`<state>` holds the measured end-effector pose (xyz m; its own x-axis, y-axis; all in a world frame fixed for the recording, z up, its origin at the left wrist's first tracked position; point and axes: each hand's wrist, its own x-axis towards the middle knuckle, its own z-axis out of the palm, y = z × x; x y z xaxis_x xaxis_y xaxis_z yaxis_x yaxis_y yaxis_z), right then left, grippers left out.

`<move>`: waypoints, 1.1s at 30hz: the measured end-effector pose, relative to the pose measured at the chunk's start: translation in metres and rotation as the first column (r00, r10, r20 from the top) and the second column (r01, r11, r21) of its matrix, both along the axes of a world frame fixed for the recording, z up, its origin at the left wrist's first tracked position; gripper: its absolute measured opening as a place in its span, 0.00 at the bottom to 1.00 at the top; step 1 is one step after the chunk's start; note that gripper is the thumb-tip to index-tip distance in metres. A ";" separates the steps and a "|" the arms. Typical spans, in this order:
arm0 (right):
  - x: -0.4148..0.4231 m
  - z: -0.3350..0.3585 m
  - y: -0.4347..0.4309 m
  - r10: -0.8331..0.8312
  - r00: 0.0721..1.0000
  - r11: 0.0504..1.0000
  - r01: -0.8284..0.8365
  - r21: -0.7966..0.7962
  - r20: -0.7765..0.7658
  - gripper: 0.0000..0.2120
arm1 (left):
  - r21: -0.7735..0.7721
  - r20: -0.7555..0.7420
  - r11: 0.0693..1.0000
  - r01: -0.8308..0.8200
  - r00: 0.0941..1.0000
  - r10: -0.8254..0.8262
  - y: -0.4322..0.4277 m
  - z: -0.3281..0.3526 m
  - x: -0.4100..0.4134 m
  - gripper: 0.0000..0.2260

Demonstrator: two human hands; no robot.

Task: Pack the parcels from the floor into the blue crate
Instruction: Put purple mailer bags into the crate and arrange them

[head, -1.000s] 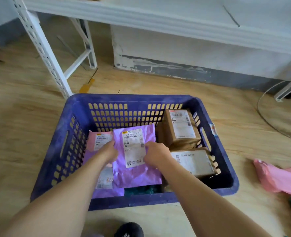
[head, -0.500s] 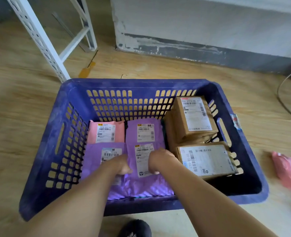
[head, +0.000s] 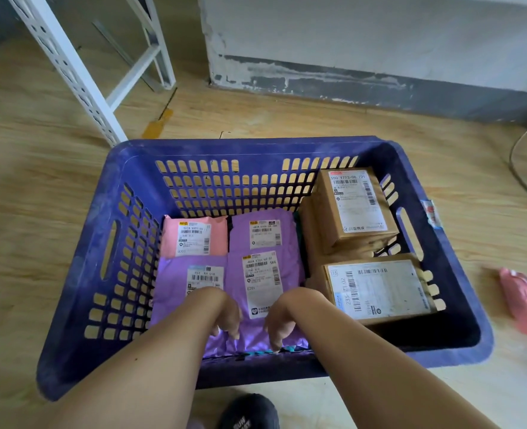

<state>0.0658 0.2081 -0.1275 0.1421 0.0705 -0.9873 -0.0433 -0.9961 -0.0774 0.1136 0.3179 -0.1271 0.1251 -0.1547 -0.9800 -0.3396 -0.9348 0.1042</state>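
Looking down in the head view into the blue crate, set on the wooden floor.

Laid flat and label-up across the crate's left and middle: pink mailer at 10 o'clock, far purple mailer just beside it at 12, left purple mailer at 8, centre purple mailer at 6, overlapping the far one's near edge. Tiled this way probably to keep the soft bags in one low layer with barcodes readable.

Stacked along the right wall at 2 and 4 o'clock: far cardboard box and near cardboard box. Grouped there likely to keep the rigid goods off the bags.

Hanging side by side over the near end of the centre purple mailer: left hand and right hand, fingers loosely curled downward, gripping nothing. Cannot tell whether the fingertips brush the plastic. Judged as the close of a placing step, given the mailer lying flat and nothing pinched.

Peeking out beneath at the near wall: teal edge, hinting at a lower layer.

Lying on the floor at 3 o'clock, outside the crate and well apart from both hands: blurred pink parcel, hence packing judged unfinished.

Also in frame: white rack leg at 11 o'clock, black shoe at 6.
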 end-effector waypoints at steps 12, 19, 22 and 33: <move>0.009 0.115 -0.033 -0.523 0.651 0.853 0.395 0.342 0.551 0.18 | -0.343 0.389 0.939 -0.024 0.906 0.165 -0.017 0.066 0.029 0.08; -0.027 0.165 -0.097 -0.745 0.020 0.557 0.568 0.606 0.667 0.14 | -0.632 0.597 0.771 0.081 0.686 0.417 -0.081 0.133 0.021 0.08; -0.052 0.180 -0.129 -0.690 -0.180 0.480 0.611 0.630 0.701 0.14 | -0.693 0.623 0.695 0.191 0.644 0.444 -0.114 0.159 -0.001 0.06; -0.171 0.208 -0.204 -0.551 -0.448 0.285 0.692 0.663 0.704 0.12 | -0.805 0.516 0.518 0.289 0.771 0.372 -0.224 0.195 -0.086 0.04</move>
